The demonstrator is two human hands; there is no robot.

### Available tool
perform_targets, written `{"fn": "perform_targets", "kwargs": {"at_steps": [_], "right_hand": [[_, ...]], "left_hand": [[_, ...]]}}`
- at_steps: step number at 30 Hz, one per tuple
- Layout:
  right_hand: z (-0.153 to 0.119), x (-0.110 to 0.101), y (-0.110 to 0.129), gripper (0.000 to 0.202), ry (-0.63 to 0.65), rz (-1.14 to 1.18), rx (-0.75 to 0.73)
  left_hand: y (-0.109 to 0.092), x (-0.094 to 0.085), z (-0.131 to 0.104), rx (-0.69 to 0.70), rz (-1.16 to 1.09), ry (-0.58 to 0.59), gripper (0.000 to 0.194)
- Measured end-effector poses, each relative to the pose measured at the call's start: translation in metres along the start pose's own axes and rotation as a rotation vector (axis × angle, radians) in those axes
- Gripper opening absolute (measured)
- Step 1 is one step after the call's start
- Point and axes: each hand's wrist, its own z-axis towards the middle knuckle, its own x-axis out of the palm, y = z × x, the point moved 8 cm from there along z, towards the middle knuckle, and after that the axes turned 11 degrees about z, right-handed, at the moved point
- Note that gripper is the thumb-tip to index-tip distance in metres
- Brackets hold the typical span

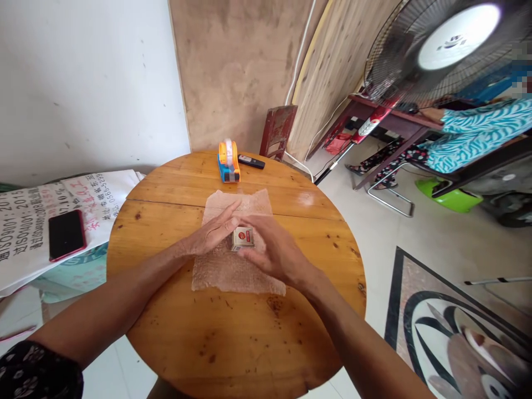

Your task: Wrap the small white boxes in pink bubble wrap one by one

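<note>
A sheet of clear bubble wrap (pixel 233 274) lies flat on the round wooden table (pixel 233 332). On its middle sits a small pale box (pixel 243 238) with a red emblem and red lettering on top. My right hand (pixel 274 246) curves around the box, thumb at its near side and fingers at its far side. To the left of the box, my left hand (pixel 216 230) rests over the wrap with its fingers stretched out, pointing away from me. Its fingertips come close to those of my right hand.
Toward the far edge stand an orange and blue tape dispenser (pixel 228 163) and a small black object (pixel 251 161). A phone (pixel 66 235) lies on printed sacking at left. Beyond the table are a chair (pixel 277 130), a standing fan (pixel 457 41) and a seated person (pixel 469 136).
</note>
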Motion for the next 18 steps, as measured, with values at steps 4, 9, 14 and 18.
{"fn": "perform_targets", "kwargs": {"at_steps": [4,9,14,18], "right_hand": [[-0.001,0.023,-0.013,0.060,0.105,-0.081,0.108],[-0.028,-0.018,-0.039,0.045,-0.106,-0.046,0.206],[-0.067,-0.065,-0.085,0.045,-0.221,-0.245,0.436],[-0.081,-0.074,-0.093,0.052,-0.225,-0.382,0.464]], "left_hand": [[0.007,0.006,0.003,0.026,0.003,0.045,0.077],[0.010,0.011,0.005,0.034,0.080,0.097,0.066],[-0.007,0.016,0.000,0.147,0.204,0.151,0.071],[-0.008,0.017,-0.001,0.173,0.489,0.108,0.084]]}}
